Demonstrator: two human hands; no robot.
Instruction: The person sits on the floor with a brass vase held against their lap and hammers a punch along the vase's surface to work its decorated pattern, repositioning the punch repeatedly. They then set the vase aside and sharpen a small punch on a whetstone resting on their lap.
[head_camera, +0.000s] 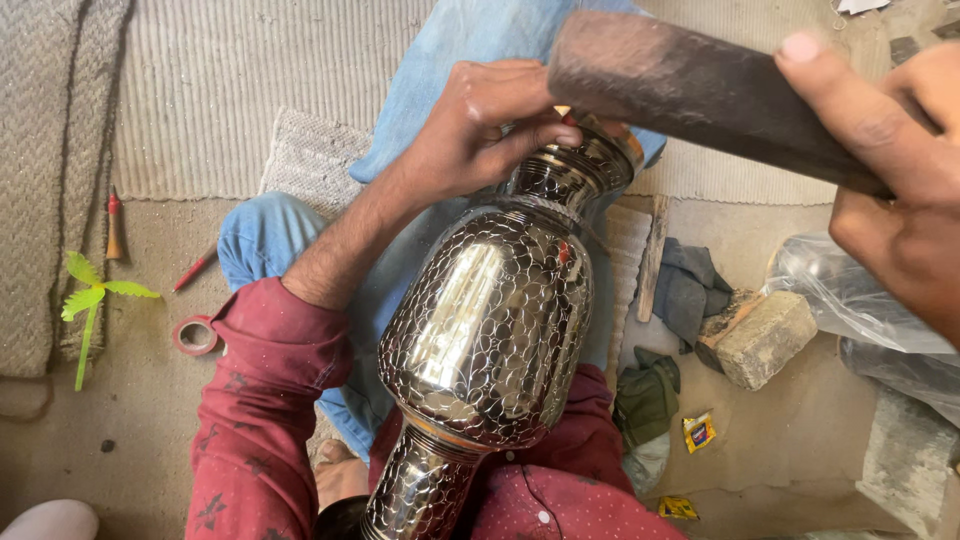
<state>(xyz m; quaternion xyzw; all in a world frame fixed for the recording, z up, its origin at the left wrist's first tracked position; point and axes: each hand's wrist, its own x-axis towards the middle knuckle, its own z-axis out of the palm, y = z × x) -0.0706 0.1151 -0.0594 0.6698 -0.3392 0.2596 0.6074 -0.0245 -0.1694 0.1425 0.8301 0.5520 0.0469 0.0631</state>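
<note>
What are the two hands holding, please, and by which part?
Left hand grips the vase at its neck; right hand holds a mallet by its handle end.

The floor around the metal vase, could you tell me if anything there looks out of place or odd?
Slightly: a green plant sprig lies among tools and a tape roll, and small yellow wrappers litter the floor. The vase looks undamaged.

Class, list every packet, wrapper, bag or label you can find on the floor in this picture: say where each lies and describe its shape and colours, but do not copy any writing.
Small sachet: on the floor right of the vase, below the wooden block; squarish, yellow with red and blue.
Second sachet: near the bottom edge, beside the red shirt; flat, yellow, crumpled.
Clear plastic bag: at the right edge under the right hand; crinkled, transparent.
No signs or screens in view.
</note>
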